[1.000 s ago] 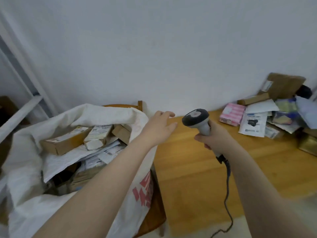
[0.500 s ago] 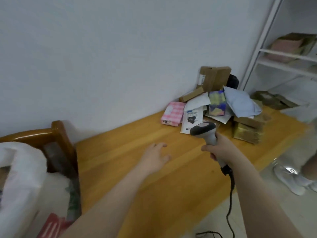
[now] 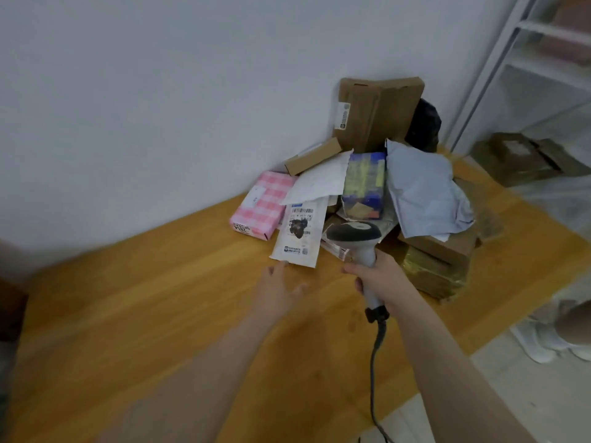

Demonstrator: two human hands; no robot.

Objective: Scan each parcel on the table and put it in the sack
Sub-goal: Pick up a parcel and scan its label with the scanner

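- The wooden tabletop [image 3: 160,298] now fills the view. A second ago the person faced the white sack, which is out of sight at this moment.
- The pile of parcels [image 3: 367,187] sits against the wall at the far end, a tall brown carton [image 3: 380,113] standing at its back and a crumpled pale blue mailer [image 3: 425,193] draped over its right side.
- A pink checked box [image 3: 262,206] lies flat at the pile's left edge.
- A white labelled mailer [image 3: 300,235], barcode facing up, slides off the pile's front, closest to the person.
- The left hand [image 3: 278,292], a second ago over the sack, has swung across and reaches toward the pile's front. Its fingers are spread and carry nothing, with the tips at the white mailer's near edge. Whether they touch it cannot be told.
- The right hand [image 3: 380,276] stays wrapped round the handle of the scanner [image 3: 355,238], whose head hangs just over the pile's front, beside the white mailer, with the cable [image 3: 374,362] trailing back off the tabletop.
- The turn suggests one parcel has been dropped off and the next round is opening. The white mailer looks the likely pick, not yet lifted or scanned, and many parcels remain.
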